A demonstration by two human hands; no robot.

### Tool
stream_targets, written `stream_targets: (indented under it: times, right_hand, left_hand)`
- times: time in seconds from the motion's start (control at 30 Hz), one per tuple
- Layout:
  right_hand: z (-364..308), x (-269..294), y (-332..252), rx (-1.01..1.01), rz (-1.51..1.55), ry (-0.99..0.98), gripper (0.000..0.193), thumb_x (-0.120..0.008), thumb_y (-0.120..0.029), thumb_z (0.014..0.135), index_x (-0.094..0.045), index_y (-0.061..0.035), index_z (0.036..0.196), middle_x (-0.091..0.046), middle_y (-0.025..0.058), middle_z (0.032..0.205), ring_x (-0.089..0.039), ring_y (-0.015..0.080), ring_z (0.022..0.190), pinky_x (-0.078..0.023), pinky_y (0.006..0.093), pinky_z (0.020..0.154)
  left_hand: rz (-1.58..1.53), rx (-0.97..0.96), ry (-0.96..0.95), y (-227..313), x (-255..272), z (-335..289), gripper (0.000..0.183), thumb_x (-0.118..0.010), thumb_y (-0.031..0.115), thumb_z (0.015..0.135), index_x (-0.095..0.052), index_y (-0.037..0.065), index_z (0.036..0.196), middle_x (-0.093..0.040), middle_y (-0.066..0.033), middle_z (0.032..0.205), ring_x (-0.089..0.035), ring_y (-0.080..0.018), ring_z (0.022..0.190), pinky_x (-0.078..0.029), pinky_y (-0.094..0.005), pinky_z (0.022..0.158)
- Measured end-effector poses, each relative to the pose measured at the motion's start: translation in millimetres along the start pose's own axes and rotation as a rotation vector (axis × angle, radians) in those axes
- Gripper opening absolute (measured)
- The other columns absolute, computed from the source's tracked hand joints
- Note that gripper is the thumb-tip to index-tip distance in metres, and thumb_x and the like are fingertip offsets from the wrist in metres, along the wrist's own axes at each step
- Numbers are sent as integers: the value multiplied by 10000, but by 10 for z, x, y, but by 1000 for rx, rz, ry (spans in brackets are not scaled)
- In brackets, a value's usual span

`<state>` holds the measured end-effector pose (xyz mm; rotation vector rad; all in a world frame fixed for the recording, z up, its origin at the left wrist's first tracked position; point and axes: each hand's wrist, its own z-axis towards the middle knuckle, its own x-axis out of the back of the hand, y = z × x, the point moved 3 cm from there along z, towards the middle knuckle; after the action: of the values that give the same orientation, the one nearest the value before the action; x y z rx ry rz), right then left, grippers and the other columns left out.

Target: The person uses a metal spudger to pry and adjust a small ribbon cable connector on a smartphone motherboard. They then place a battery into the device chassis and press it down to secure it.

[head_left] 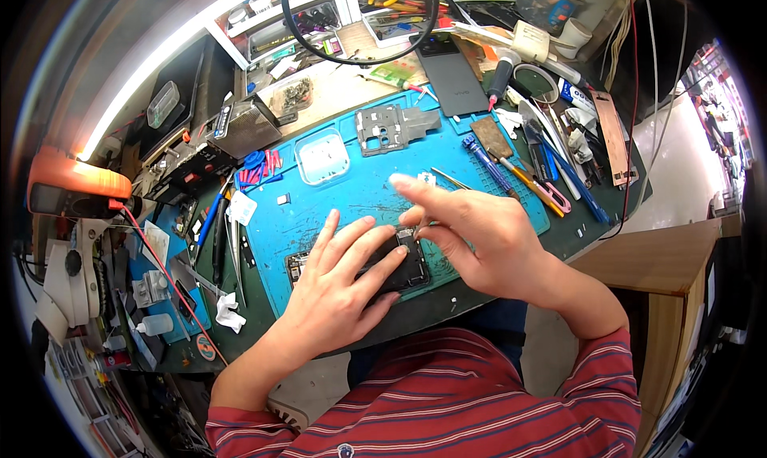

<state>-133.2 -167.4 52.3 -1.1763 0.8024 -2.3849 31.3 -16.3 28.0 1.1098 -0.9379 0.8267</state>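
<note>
An opened black phone [412,272] lies across the blue work mat [280,226], its inner parts showing at both ends. Spread flat over its middle, my left hand [342,272] rests on it with the fingertips near its far edge. At the phone's right end is my right hand [483,232], index finger stretched forward and blurred, thumb and other fingers pinched together. What the pinch holds, if anything, is too small to make out. Beyond my hands are a dark phone inner cover plate [383,130] and a clear square tray [321,157] with tiny bits.
A dark phone back panel [454,78] lies at the far side. Screwdrivers [489,164], brushes and pens crowd the right; tweezers [236,246] and a tissue [230,312] lie left. An orange meter [76,188] stands far left, its red cable crossing the bench. A black ring [289,14] hangs above.
</note>
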Motion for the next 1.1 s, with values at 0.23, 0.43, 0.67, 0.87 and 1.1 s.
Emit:
stream_targets:
  times: [0.23,0.43,0.67,0.87,1.1]
  right_hand:
    - [-119,-41,136,-71,85,229,542,-692,52,861,-674,-84,1385,-703,103,1060,-743,275,802,-597,369,687]
    - [-247,-247,162,-19,-279,-186,492,-790,-49,795,-764,-111,1282,-642,37,928,-701,197,736,-567,332,604]
    - [-224,-296,82,81,-442,-322,456,-800,-186,855,-726,-19,1272,-631,35,894,-675,190,773,-558,333,646]
    - [152,24,145,-7,-230,29,251,-642,-95,974,-752,-28,1189,-674,125,964,-661,289,853,-550,426,760]
    - [746,-292,500,-395,493,214,284,-667,-158,1094,-605,41,1286,-782,142,1027,-783,187,970,-639,294,799]
  left_hand:
    - [-68,40,23,-38,-15,0,614,-885,213,786,-713,151,1373,-540,-147,1545,-466,-409,1473,-309,-678,1263]
    - [-54,51,67,-29,-36,-38,614,-898,231,777,-723,160,1361,-514,-160,1515,-455,-419,1456,-311,-682,1261]
    - [-39,28,83,-18,-63,-70,634,-901,234,761,-718,156,1363,-536,-150,1468,-476,-388,1439,-316,-689,1256]
    - [-51,-32,140,-26,-48,-86,671,-906,275,766,-693,166,1392,-545,-113,1504,-498,-355,1433,-334,-674,1251]
    - [-150,178,494,-422,216,-95,323,-855,137,860,-758,83,1163,-743,-111,1125,-696,-324,1108,-527,-484,1049]
